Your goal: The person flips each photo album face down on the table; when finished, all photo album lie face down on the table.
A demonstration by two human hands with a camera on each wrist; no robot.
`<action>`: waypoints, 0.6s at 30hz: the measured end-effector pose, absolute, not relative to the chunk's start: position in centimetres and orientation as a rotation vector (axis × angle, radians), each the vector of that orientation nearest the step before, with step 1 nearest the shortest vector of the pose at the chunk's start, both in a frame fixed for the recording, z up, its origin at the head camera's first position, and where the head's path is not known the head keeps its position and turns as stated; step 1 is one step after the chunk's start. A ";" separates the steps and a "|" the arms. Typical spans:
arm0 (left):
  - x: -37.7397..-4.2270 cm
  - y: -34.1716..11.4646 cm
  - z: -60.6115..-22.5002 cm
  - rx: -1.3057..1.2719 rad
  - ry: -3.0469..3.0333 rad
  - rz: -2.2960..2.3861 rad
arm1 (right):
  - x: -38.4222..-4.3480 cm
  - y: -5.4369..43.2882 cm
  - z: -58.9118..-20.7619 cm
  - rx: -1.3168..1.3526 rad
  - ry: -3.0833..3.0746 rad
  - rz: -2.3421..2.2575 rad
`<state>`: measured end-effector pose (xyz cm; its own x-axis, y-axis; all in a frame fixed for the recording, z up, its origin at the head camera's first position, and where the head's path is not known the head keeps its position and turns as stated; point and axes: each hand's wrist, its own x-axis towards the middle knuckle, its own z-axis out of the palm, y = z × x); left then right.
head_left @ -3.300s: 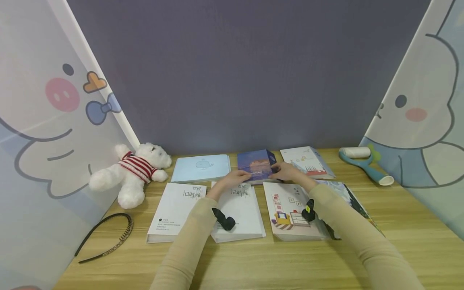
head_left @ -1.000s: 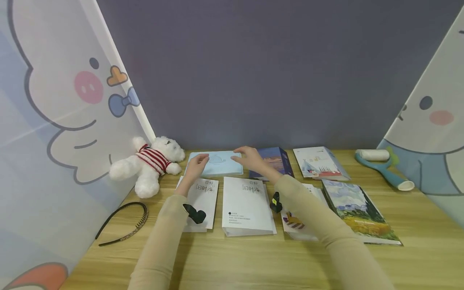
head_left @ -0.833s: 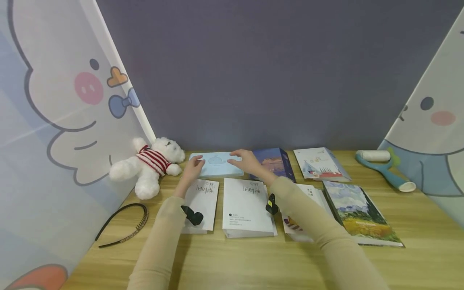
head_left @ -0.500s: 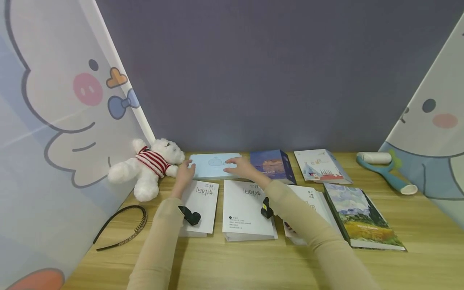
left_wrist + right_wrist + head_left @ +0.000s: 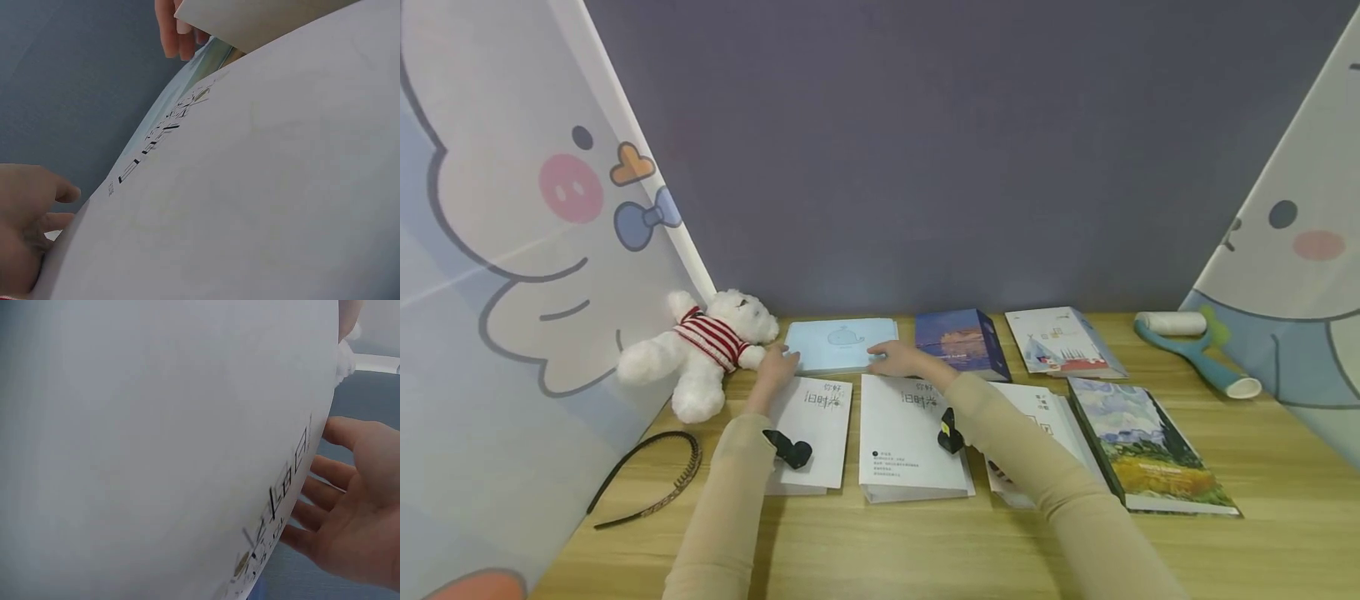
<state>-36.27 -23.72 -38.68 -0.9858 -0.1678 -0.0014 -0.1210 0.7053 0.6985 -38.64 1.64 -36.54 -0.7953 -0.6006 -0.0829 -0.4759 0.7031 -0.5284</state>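
A light blue album [image 5: 842, 333] with a whale drawing lies flat at the back left of the table. My left hand [image 5: 777, 367] is at its front left corner, thumb and fingers apart. At its front right corner is my right hand [image 5: 901, 360]; in the right wrist view the right hand [image 5: 362, 500] has its fingers extended, their tips partly hidden behind a white cover. Contact with the album cannot be made out. Below my wrists lie two white books, the left one [image 5: 816, 425] partly under my left arm, the other one [image 5: 910, 437] beside it.
Right of the blue album are a navy album [image 5: 958, 342] and a white illustrated album [image 5: 1060, 337]. In front lie a pale illustrated book [image 5: 1045, 408] and a landscape-painting album [image 5: 1150, 450]. A plush bear [image 5: 707, 350], headband [image 5: 655, 483] and lint roller [image 5: 1202, 354] lie at the sides.
Both hands have left the navy album and moved left to the whale album. Over the last second they have come down from above it to its front corners. My view has turned left.
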 end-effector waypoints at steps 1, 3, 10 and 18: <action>-36.2 -23.7 -38.7 0.246 -2.850 -1.136 | -38.6 1.7 -36.6 -0.854 2.664 -0.706; -36.1 -23.7 -38.7 0.254 -2.831 -1.141 | -38.6 1.7 -36.8 -0.845 2.665 -0.674; -36.8 -23.9 -39.3 0.250 -2.538 -1.312 | -38.7 1.6 -36.7 -0.792 2.651 -0.650; -37.0 -23.1 -38.4 0.255 -2.247 -1.533 | -38.8 1.7 -36.7 -0.780 2.663 -0.653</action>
